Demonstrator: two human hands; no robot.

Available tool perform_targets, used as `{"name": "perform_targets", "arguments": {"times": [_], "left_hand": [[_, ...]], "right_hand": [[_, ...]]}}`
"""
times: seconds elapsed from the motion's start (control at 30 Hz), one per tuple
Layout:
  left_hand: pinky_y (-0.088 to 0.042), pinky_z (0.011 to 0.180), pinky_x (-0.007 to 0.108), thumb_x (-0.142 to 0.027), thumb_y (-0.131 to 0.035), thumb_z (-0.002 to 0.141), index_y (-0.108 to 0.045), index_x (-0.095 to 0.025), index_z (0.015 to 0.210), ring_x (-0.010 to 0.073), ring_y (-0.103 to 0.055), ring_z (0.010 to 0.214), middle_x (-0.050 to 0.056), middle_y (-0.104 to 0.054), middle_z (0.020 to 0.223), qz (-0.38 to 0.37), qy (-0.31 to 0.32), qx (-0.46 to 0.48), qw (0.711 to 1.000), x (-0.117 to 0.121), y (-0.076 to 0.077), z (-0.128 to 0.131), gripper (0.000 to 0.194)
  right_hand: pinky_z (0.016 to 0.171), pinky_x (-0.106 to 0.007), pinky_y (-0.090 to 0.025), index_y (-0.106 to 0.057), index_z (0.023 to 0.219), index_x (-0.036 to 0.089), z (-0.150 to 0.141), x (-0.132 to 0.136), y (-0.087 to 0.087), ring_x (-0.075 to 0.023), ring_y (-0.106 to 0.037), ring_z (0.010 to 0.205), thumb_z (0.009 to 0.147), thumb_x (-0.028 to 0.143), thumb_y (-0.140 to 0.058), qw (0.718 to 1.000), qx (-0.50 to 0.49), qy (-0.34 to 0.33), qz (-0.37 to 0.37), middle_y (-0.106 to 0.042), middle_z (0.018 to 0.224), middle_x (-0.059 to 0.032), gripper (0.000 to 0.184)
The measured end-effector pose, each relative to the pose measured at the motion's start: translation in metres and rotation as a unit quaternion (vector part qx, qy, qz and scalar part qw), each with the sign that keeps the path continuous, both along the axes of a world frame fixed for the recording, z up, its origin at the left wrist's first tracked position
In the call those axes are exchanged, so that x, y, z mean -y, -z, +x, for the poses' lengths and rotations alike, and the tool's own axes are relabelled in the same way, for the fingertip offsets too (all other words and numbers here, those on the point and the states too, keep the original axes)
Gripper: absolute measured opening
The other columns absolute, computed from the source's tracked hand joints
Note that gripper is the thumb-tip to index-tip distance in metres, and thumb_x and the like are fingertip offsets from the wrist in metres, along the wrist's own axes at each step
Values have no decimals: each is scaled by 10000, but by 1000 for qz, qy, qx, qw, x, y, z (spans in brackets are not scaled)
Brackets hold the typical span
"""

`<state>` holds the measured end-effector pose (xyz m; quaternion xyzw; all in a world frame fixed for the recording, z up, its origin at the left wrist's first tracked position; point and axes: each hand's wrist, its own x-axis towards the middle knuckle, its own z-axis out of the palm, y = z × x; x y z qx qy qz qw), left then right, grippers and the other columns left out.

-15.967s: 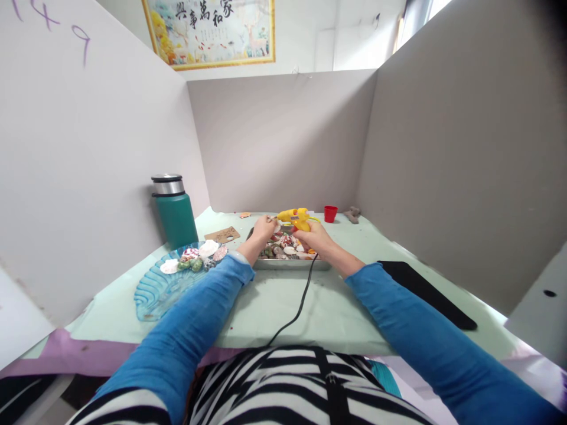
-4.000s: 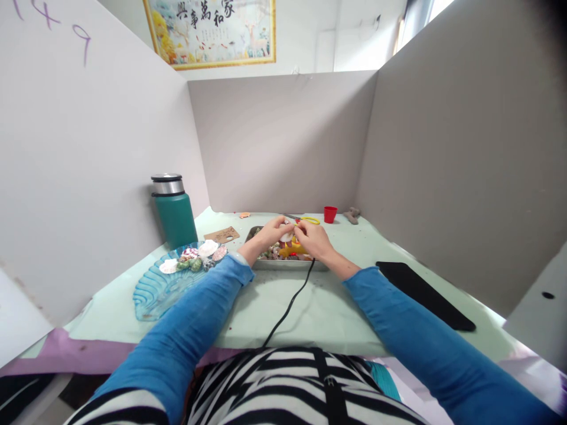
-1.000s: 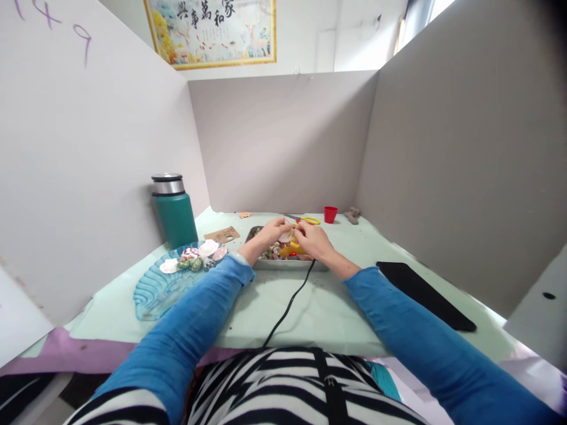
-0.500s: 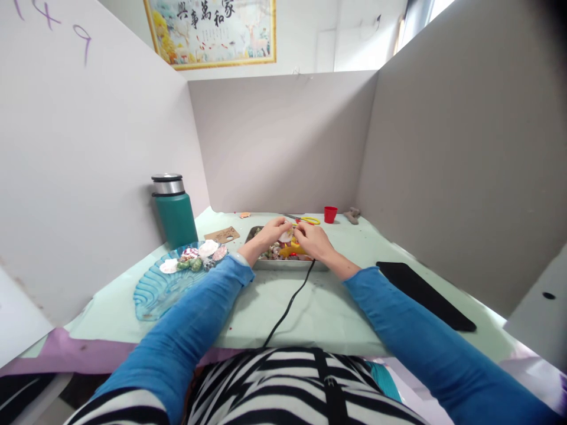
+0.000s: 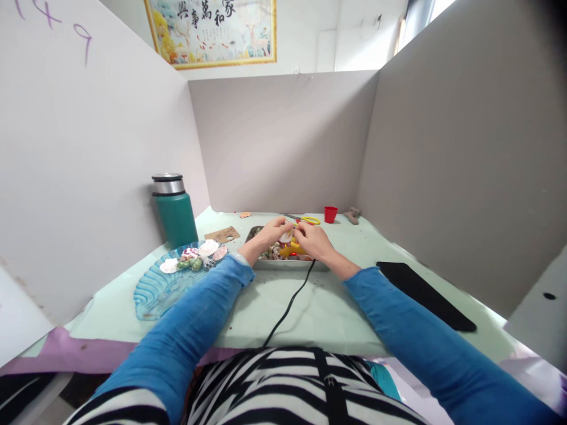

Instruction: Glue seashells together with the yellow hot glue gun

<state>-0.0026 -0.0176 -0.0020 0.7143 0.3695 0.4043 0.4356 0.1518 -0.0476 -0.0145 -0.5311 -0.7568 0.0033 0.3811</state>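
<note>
Pinched grip of left hand (image 5: 273, 232) on smooth, rounded white shell (image 5: 286, 236).

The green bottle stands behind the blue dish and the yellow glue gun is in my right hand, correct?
No: the head view shows the yellow glue gun lying in the metal tray, not in your right hand. The green bottle does stand behind the blue dish.

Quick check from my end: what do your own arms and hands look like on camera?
Left hand and right hand are ungloved. Blue sleeves end at the forearms; a pale band circles the left wrist. The top has black-and-white stripes.
</note>
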Motion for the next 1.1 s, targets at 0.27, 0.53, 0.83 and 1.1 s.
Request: {"name": "perform_targets", "arguments": {"times": [0.27, 0.53, 0.83, 1.1], "left_hand": [[-442, 475, 226, -326, -570, 869, -471, -182, 750, 109, -550, 453, -50, -544, 528, 11, 0, 3, 1000, 0, 0, 0, 211], [-424, 474, 230, -361, -594, 845, -457, -183, 751, 111, -540, 440, -56, -531, 525, 8, 6, 6, 1000, -2, 0, 0, 244], [-386, 471, 200, -327, -604, 821, -471, -171, 726, 85, -505, 466, -60, -498, 533, 19, -10, 19, 1000, 0, 0, 1, 226], [-388, 470, 207, -340, -627, 802, -469, -173, 728, 86, -489, 477, -61, -472, 551, 17, -13, 22, 1000, -2, 1, 1, 242]], "right_hand": [[593, -259, -287, -591, 762, 197, -1, 2, -2, -157, -513, 652, 874, 304, -428, 1000, 3, -1, -1, -618, 688, -27, 225], [597, -257, -297, -609, 770, 191, -1, 3, -2, -156, -526, 656, 878, 309, -434, 1000, 7, 0, -5, -632, 695, -29, 237], [588, -257, -290, -615, 775, 184, -1, 2, -2, -152, -520, 641, 876, 304, -435, 1000, 3, 0, -4, -627, 686, -29, 239], [591, -256, -296, -613, 776, 187, -1, 2, -2, -155, -529, 652, 874, 302, -440, 1000, 1, 2, -10, -633, 695, -30, 230]]}}
